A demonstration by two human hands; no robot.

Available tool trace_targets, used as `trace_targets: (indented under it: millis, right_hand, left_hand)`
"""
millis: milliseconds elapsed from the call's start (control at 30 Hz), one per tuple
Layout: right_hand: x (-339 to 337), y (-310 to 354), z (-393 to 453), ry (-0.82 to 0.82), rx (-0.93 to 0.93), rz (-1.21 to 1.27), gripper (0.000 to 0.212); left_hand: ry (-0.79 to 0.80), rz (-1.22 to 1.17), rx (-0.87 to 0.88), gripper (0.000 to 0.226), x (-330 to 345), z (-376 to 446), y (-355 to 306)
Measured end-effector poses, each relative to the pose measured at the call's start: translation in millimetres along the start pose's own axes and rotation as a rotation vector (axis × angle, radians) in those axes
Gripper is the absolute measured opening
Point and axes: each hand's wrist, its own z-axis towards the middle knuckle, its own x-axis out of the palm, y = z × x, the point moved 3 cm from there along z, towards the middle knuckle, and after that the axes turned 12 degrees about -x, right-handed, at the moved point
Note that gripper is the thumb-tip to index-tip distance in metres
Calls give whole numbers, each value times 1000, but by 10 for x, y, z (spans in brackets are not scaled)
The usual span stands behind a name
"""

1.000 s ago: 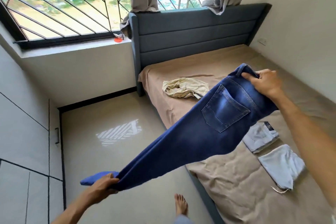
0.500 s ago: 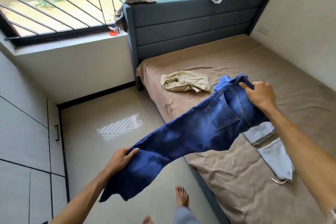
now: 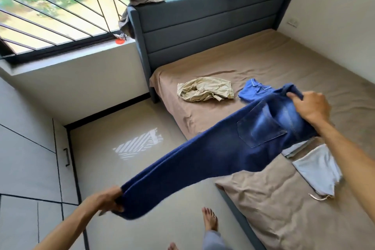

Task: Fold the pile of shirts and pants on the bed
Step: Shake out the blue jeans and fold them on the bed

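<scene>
Jeans (image 3: 223,152) are mid-fold right now, stretched out in the air over the bed's left edge and the floor: the left hand (image 3: 105,201) grips the leg ends down low, and the right hand (image 3: 310,105) pinches the waistband up over the bed (image 3: 274,209). Two pale folded pieces (image 3: 316,168) already sit near the bed's right edge, so I'd call those done. Left to go: crumpled beige pants (image 3: 205,89) and a blue polo shirt (image 3: 253,92) toward the headboard end. Roughly halfway, I reckon.
</scene>
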Motion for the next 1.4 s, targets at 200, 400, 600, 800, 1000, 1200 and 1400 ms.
trace_targets:
  millis: [200, 400, 600, 800, 1000, 1200, 1400]
  right_hand:
    - [-58, -532, 163, -17, 59, -32, 60]
    - [491, -576, 26, 86, 147, 37, 65]
    - [881, -32, -2, 189, 33, 66, 59]
    - [834, -371, 239, 166, 94, 12, 61]
    - [792, -907, 267, 146, 207, 14, 59]
    - [759, -1448, 118, 127, 302, 29, 61]
    - [895, -1672, -92, 133, 378, 94, 58]
  left_hand:
    - [-96, -49, -134, 49, 30, 67, 350]
    - [-376, -522, -92, 30, -331, 109, -77]
    - [-152, -432, 221, 54, -934, 45, -1079]
    - [106, -185, 269, 29, -888, -51, -1186]
    - [-133, -34, 1, 38, -588, 255, -588]
    - [-352, -685, -65, 41, -892, 178, -342]
    - [-247, -1010, 113, 22, -1354, 291, -748]
